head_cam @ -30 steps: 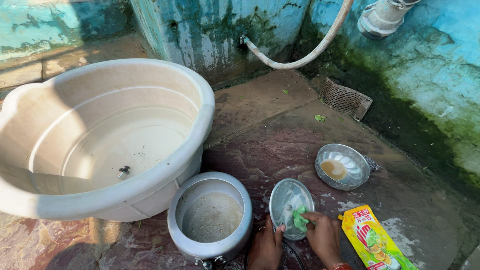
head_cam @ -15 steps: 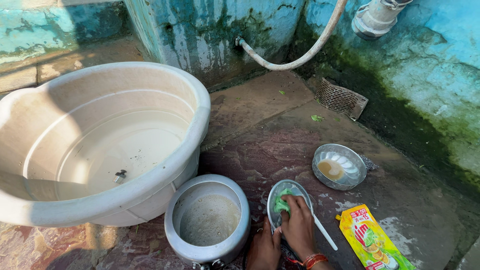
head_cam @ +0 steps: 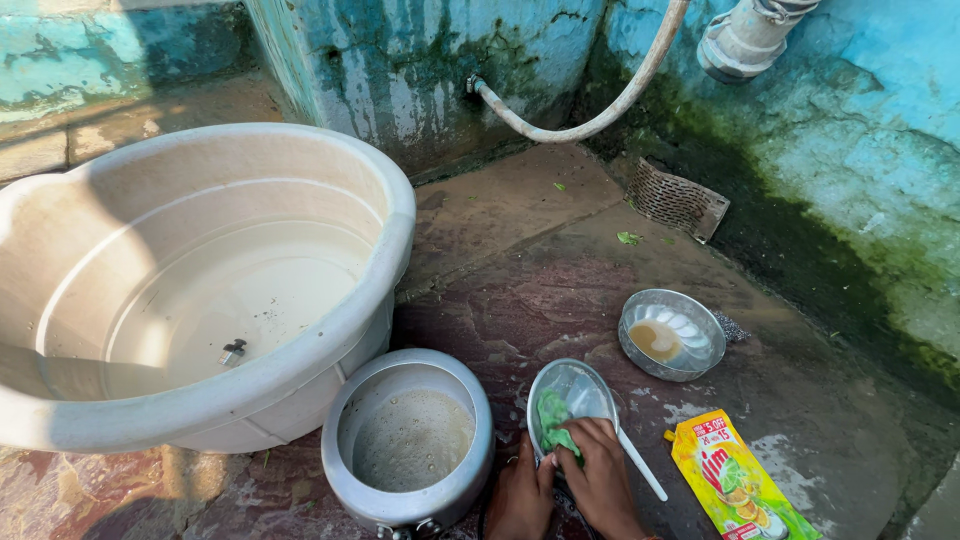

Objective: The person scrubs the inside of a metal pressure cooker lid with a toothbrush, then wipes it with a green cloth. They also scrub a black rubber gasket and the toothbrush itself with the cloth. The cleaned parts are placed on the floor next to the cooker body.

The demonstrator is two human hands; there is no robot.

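At the bottom of the view, a small steel plate (head_cam: 578,392) is tilted up off the wet stone floor. My left hand (head_cam: 520,495) grips its lower edge. My right hand (head_cam: 600,470) presses a green scrub pad (head_cam: 551,420) against the plate's inner face. A white spoon-like handle (head_cam: 640,465) sticks out to the right from under my right hand. Both hands are partly cut off by the frame's bottom edge.
A metal pot (head_cam: 410,440) with foamy water stands left of the plate. A big beige tub (head_cam: 190,290) holding water fills the left. A steel bowl (head_cam: 672,336) of soapy liquid, a yellow detergent packet (head_cam: 735,480), a drain grate (head_cam: 675,198) and a hose (head_cam: 590,120) lie nearby.
My right hand with the green pad has moved from the right side of the plate across to its left and lower part. The white handle has come into view.
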